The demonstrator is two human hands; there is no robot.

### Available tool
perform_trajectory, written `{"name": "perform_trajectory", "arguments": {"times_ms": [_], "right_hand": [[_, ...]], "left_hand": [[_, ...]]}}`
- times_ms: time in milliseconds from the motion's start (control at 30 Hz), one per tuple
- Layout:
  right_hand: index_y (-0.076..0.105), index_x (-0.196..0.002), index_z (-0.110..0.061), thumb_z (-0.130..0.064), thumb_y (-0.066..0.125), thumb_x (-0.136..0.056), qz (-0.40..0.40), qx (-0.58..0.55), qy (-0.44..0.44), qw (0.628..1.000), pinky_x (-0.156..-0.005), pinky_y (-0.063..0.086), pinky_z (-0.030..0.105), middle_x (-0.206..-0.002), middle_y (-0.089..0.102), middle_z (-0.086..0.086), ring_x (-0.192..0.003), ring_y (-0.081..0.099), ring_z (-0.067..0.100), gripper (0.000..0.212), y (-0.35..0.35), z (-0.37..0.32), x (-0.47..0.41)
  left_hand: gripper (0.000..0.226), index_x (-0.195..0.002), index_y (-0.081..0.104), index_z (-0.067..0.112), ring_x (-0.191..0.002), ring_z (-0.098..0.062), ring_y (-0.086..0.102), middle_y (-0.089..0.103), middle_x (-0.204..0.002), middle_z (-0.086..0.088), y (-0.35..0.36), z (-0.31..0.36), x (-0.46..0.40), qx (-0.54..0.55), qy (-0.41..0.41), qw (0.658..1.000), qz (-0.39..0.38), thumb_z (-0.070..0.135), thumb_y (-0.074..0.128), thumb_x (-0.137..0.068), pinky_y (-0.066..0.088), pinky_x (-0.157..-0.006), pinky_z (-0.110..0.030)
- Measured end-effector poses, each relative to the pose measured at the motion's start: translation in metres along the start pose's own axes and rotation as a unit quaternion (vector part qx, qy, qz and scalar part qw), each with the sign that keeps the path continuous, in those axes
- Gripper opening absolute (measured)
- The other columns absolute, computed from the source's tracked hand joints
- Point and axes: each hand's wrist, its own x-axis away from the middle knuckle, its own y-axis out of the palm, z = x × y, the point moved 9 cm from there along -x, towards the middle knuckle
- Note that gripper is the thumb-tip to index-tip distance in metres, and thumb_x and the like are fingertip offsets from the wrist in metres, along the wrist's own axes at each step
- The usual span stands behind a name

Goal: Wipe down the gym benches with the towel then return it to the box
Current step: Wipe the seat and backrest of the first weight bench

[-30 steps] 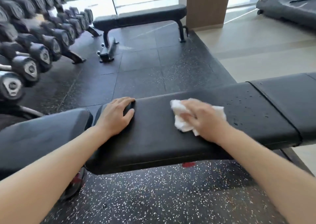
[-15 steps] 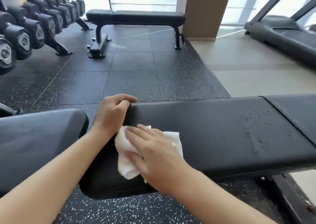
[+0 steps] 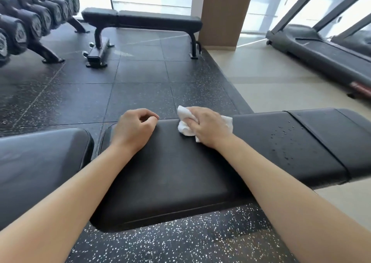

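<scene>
The right hand (image 3: 208, 127) grips the bunched white towel (image 3: 185, 122) and presses it onto the far edge of the bench pad, the surface (image 3: 180, 172) being wiped. Gripping it as a wad likely gives firmer pressure along the rim. The left hand (image 3: 133, 128) rests at the pad's far left corner with fingers curled over the edge, holding nothing else; it seems to brace the body while the other arm reaches. Droplets (image 3: 283, 136) sit on the pad to the right, near the seam, so that stretch probably still needs a pass. A second bench (image 3: 140, 20) stands across the floor, apparently untouched. No box is in view.

Half a second ago the towel lay flatter under the right hand at the pad's near left, just beside the left wrist; it has since swept away to the far edge and bunched up. The left hand has barely shifted.
</scene>
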Motion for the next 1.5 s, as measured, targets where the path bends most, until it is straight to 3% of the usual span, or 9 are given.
{"name": "perform_trajectory", "arguments": {"times_ms": [133, 367, 567, 733, 933, 1067, 1200, 1300, 1500], "right_hand": [[0.051, -0.152, -0.029, -0.042, 0.054, -0.104, -0.017, -0.027, -0.101, 0.994, -0.12, 0.03, 0.041, -0.157, 0.05, -0.008, -0.146, 0.041, 0.017, 0.049, 0.019, -0.041, 0.035], [0.056, -0.149, -0.024, -0.041, 0.059, -0.105, -0.022, -0.074, -0.12, 0.99, -0.123, 0.027, 0.028, -0.152, 0.055, -0.012, -0.147, 0.041, 0.007, 0.047, -0.009, 0.015, 0.119], [0.068, -0.113, -0.025, -0.03, 0.056, -0.105, 0.063, -0.062, 0.059, 0.994, -0.087, 0.045, 0.03, -0.103, 0.069, -0.013, -0.097, 0.062, 0.005, 0.015, -0.059, 0.112, 0.065], [0.068, -0.123, -0.015, -0.029, 0.054, -0.103, 0.095, -0.022, 0.062, 0.993, -0.102, 0.045, 0.043, -0.12, 0.071, 0.004, -0.119, 0.061, 0.027, 0.028, -0.045, 0.088, 0.06], [0.054, -0.148, -0.02, -0.045, 0.046, -0.106, 0.072, -0.013, -0.062, 0.995, -0.121, 0.025, 0.027, -0.153, 0.055, -0.005, -0.145, 0.041, 0.013, 0.05, -0.022, 0.032, 0.144], [0.052, -0.152, -0.025, -0.041, 0.055, -0.107, 0.027, -0.02, -0.081, 0.996, -0.125, 0.027, 0.032, -0.155, 0.052, -0.011, -0.15, 0.038, 0.009, 0.048, -0.035, 0.064, 0.153], [0.066, -0.136, -0.024, -0.027, 0.062, -0.105, 0.046, -0.091, -0.014, 0.995, -0.114, 0.041, 0.041, -0.135, 0.065, -0.009, -0.131, 0.056, 0.009, 0.031, -0.066, 0.119, 0.119], [0.069, -0.129, -0.024, -0.031, 0.063, -0.103, 0.073, -0.089, 0.024, 0.993, -0.109, 0.044, 0.043, -0.126, 0.069, -0.011, -0.122, 0.06, 0.01, 0.027, -0.072, 0.133, 0.099], [0.057, -0.146, -0.033, -0.059, 0.051, -0.104, 0.099, -0.05, -0.038, 0.993, -0.122, 0.032, 0.029, -0.149, 0.056, -0.02, -0.144, 0.042, -0.001, 0.05, -0.049, 0.105, 0.157]], "left_hand": [[0.02, -0.084, 0.079, 0.031, -0.092, -0.002, 0.068, 0.076, -0.088, 0.017, 0.002, 0.006, -0.005, 0.019, 0.003, 1.0, 0.012, 0.022, 0.062, -0.087, 0.051, -0.085, -0.028], [0.026, -0.091, 0.077, 0.033, -0.072, 0.009, 0.061, 0.068, -0.072, 0.025, 0.067, 0.063, 0.009, -0.024, 0.104, 0.988, -0.108, 0.013, 0.061, -0.089, 0.041, -0.068, -0.015], [0.03, -0.104, 0.077, 0.023, -0.109, -0.018, 0.057, 0.069, -0.114, 0.009, 0.115, 0.102, 0.042, -0.114, 0.242, 0.95, -0.162, 0.006, 0.057, -0.09, 0.044, -0.104, -0.035], [0.026, -0.088, 0.077, 0.024, -0.088, -0.015, 0.063, 0.07, -0.093, 0.012, 0.104, 0.119, 0.041, -0.088, 0.299, 0.942, -0.127, 0.006, 0.058, -0.086, 0.053, -0.087, -0.037], [0.022, -0.067, 0.064, 0.024, -0.069, -0.011, 0.059, 0.064, -0.068, 0.013, 0.112, 0.131, 0.045, -0.061, 0.305, 0.943, -0.121, 0.012, 0.048, -0.077, 0.052, -0.066, -0.038], [0.027, -0.092, 0.074, 0.025, -0.091, -0.013, 0.062, 0.07, -0.096, 0.014, 0.129, 0.12, 0.051, -0.076, 0.314, 0.933, -0.161, 0.003, 0.058, -0.087, 0.051, -0.088, -0.035], [0.025, -0.114, 0.075, 0.021, -0.12, -0.019, 0.057, 0.068, -0.126, 0.008, 0.135, 0.116, 0.057, -0.12, 0.34, 0.918, -0.165, 0.013, 0.065, -0.093, 0.04, -0.111, -0.031], [0.027, -0.117, 0.075, 0.018, -0.121, -0.024, 0.058, 0.067, -0.13, 0.003, 0.138, 0.117, 0.053, -0.14, 0.327, 0.921, -0.156, 0.014, 0.067, -0.092, 0.039, -0.112, -0.034], [0.026, -0.113, 0.075, 0.018, -0.118, -0.024, 0.061, 0.069, -0.126, 0.005, 0.141, 0.117, 0.052, -0.144, 0.322, 0.923, -0.154, 0.011, 0.067, -0.09, 0.042, -0.11, -0.038]]}}
